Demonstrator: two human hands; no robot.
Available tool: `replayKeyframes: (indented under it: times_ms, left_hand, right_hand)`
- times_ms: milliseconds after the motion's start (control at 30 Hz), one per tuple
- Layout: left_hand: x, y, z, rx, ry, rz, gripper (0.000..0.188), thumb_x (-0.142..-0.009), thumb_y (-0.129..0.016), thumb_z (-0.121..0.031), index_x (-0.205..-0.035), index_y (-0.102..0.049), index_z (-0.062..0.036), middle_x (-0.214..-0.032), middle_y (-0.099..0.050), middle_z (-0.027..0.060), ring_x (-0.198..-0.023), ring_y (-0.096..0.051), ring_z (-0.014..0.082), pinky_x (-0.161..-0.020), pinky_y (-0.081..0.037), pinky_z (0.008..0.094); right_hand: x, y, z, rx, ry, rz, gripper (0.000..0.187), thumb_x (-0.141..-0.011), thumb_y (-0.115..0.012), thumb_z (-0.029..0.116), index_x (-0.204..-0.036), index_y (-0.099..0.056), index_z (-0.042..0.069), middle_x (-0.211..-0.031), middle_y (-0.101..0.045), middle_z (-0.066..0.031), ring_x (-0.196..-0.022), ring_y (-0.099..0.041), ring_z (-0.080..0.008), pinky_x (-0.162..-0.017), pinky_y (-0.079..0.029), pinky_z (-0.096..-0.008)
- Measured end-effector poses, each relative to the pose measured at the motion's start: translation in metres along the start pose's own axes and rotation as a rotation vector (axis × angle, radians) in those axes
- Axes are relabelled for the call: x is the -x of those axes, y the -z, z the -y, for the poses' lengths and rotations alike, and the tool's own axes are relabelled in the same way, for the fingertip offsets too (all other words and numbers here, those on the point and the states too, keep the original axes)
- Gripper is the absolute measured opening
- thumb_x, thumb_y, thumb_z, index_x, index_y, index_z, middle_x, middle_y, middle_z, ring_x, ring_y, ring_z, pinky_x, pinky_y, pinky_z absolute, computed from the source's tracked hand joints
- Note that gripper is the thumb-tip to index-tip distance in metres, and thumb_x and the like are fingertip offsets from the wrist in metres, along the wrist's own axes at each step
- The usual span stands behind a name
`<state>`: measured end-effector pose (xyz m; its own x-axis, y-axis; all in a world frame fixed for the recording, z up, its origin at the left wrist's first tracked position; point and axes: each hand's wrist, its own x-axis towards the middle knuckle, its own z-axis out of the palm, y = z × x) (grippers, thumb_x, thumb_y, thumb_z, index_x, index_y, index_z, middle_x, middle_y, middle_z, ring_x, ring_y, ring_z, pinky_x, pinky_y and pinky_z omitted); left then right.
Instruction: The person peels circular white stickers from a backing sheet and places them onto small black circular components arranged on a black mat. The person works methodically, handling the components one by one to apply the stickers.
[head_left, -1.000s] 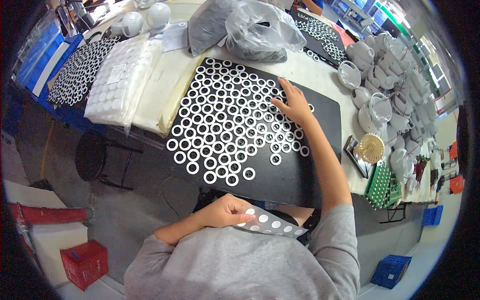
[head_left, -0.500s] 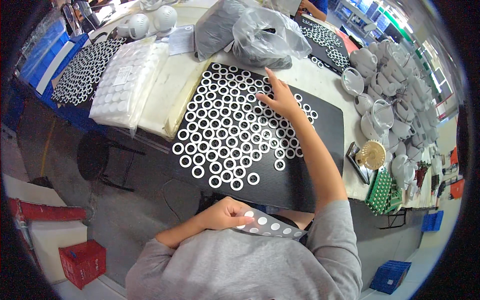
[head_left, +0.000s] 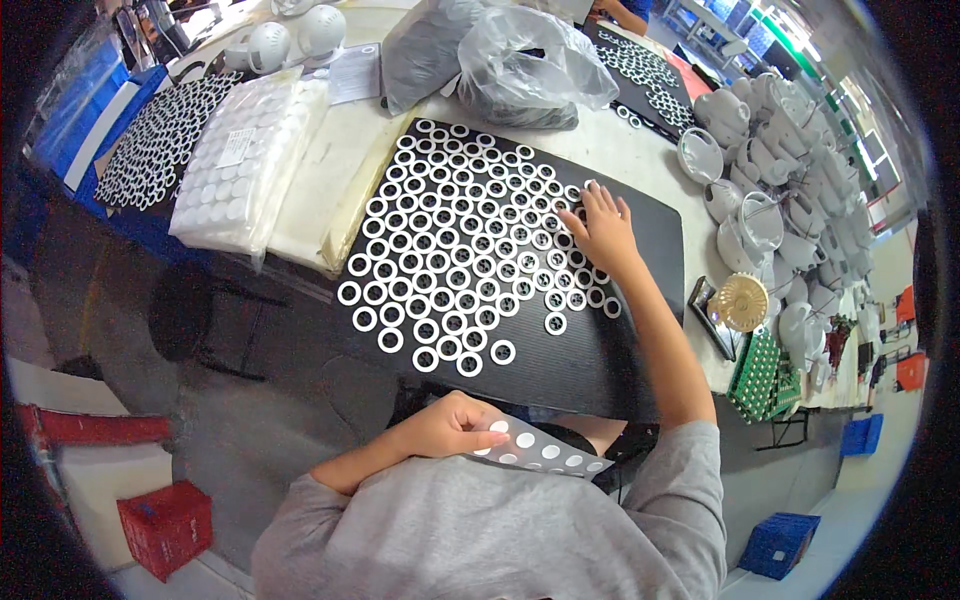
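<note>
In the head view, the left hand (head_left: 448, 425), low and close to the person's body, pinches a see-through sheet (head_left: 538, 453) of white round stickers between thumb and fingers; the sheet stretches from that hand toward the right. The right hand (head_left: 606, 235) is farther forward, palm down with fingers spread, over the right edge of a crowd of white rings (head_left: 443, 279) with dark middles. Whether its fingertips press on a ring cannot be told. The rings lie on a black board (head_left: 590, 372) in front of the left hand, most of them to the left of the right hand.

Well to the left of the right hand is a clear packet (head_left: 262, 222) filled with rows of white discs (head_left: 228, 211). Beyond both hands stand a grey bag (head_left: 425, 55) and, beside it, a paler plastic bag (head_left: 535, 75) with something dark inside, too hidden to name. To the right of the right hand are a heap of white shells (head_left: 775, 190), a yellowish fan (head_left: 741, 302) and green circuit boards (head_left: 760, 380). A red crate (head_left: 167, 530) sits on the floor, to the left of the left hand.
</note>
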<state>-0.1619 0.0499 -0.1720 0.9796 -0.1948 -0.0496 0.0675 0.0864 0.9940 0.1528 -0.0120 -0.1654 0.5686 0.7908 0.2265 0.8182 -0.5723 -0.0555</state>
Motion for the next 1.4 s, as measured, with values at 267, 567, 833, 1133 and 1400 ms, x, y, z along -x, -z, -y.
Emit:
replayKeyframes:
  times_ms: [267,567,833,1133,1400]
  left_hand:
    - [-0.003,-0.007,-0.003,0.039,-0.073,-0.064,0.018,-0.08,-0.057,-0.016,-0.08,-0.06,0.0021,-0.064,-0.056,0.0008,-0.054,-0.04,0.0025,-0.047,-0.032,0.0204]
    - [0.0,-0.003,-0.005,0.039,-0.066,-0.059,0.017,-0.081,-0.056,-0.015,-0.086,-0.062,-0.0005,-0.071,-0.06,0.0019,-0.06,-0.046,0.0026,-0.054,-0.037,0.0184]
    - [0.003,0.0,0.005,0.041,-0.095,-0.044,0.016,-0.081,-0.057,-0.014,-0.086,-0.062,0.0004,-0.074,-0.06,0.002,-0.061,-0.046,0.0024,-0.053,-0.037,0.0188]
    - [0.002,0.001,0.0,0.033,-0.092,-0.037,0.017,-0.081,-0.055,-0.014,-0.087,-0.062,0.0006,-0.074,-0.06,0.0006,-0.06,-0.045,0.0019,-0.053,-0.036,0.0181]
    - [0.004,-0.001,-0.001,0.026,-0.093,-0.059,0.015,-0.081,-0.056,-0.013,-0.088,-0.062,-0.0011,-0.073,-0.06,0.0006,-0.06,-0.045,0.0022,-0.053,-0.036,0.0184]
  right_hand:
    - [-0.025,-0.013,-0.007,-0.231,0.047,-0.007,0.07,-0.081,-0.04,0.05,-0.121,-0.033,-0.006,-0.128,-0.031,-0.0253,-0.121,-0.028,-0.0328,-0.099,-0.021,-0.0409]
    - [-0.051,-0.009,0.017,-0.454,0.133,0.013,0.067,-0.08,-0.045,0.048,-0.125,-0.031,0.0,-0.116,-0.047,-0.0205,-0.107,-0.046,-0.0282,-0.098,-0.022,-0.0407]
    - [-0.06,-0.005,0.037,-0.407,0.163,-0.003,0.064,-0.078,-0.049,0.045,-0.122,-0.034,0.001,-0.113,-0.049,-0.0207,-0.109,-0.043,-0.032,-0.097,-0.023,-0.0403]
    - [-0.062,0.002,0.048,-0.445,0.156,0.076,0.069,-0.077,-0.052,0.045,-0.126,-0.029,0.002,-0.118,-0.045,-0.0228,-0.114,-0.035,-0.0375,-0.096,-0.026,-0.0387]
    - [-0.044,0.005,0.034,-0.417,0.139,-0.153,0.069,-0.076,-0.055,0.042,-0.124,-0.031,-0.002,-0.117,-0.045,-0.022,-0.111,-0.042,-0.0312,-0.096,-0.025,-0.0395]
